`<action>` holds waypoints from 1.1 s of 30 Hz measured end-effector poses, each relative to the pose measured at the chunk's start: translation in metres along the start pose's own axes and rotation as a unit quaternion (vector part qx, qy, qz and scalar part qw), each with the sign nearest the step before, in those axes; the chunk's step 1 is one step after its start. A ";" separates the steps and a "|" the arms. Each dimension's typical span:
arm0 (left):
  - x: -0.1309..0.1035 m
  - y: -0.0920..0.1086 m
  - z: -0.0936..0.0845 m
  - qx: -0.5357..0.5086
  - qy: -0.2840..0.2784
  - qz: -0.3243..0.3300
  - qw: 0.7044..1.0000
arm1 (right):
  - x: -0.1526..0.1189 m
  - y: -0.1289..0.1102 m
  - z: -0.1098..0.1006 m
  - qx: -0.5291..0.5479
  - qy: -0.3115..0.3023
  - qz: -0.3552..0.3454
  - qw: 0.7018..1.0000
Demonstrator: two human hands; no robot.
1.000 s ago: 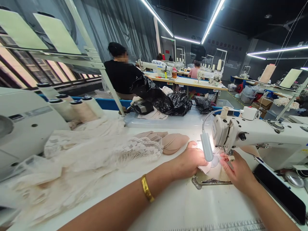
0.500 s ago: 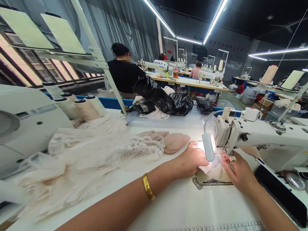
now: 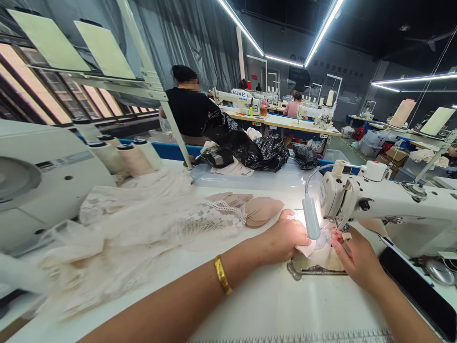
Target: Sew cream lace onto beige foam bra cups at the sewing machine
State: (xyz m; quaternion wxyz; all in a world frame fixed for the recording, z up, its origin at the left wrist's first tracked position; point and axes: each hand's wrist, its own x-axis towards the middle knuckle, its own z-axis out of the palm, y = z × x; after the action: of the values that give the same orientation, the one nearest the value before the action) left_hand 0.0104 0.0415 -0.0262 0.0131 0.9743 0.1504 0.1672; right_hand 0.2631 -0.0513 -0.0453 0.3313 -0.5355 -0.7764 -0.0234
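Your L hand [image 3: 291, 237] is closed on pale fabric [image 3: 306, 249] under the sewing machine's head [image 3: 335, 193]; R hand [image 3: 357, 255] half-curled beside it, grip unclear, prob. steadying. Lamp [image 3: 311, 220] hangs left of head, prob. lighting close work.

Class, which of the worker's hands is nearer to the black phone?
Right. The right hand is just to the left of the black phone; the left hand is farther left, beyond the right hand, holding pale fabric.
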 end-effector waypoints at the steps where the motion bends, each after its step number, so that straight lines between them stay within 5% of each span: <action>1: 0.000 0.000 0.001 0.000 0.001 0.000 1.000 | 0.000 0.000 0.000 0.002 0.000 0.001 1.000; 19: -0.001 0.015 0.002 0.055 0.041 0.006 0.998 | -0.001 -0.003 -0.004 0.021 -0.033 0.001 0.999; 27: -0.013 0.037 0.001 0.046 0.052 0.047 0.997 | 0.000 -0.017 -0.011 0.056 -0.204 -0.057 0.976; 33: -0.015 0.043 0.011 0.033 0.020 0.037 0.999 | 0.001 -0.018 -0.009 0.049 -0.230 -0.063 0.970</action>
State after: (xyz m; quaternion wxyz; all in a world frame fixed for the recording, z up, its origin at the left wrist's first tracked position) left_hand 0.0130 -0.0032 -0.0381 -0.0281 0.9754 0.1202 0.1825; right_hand 0.2519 -0.0620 -0.0320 0.1672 -0.4593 -0.8644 0.1180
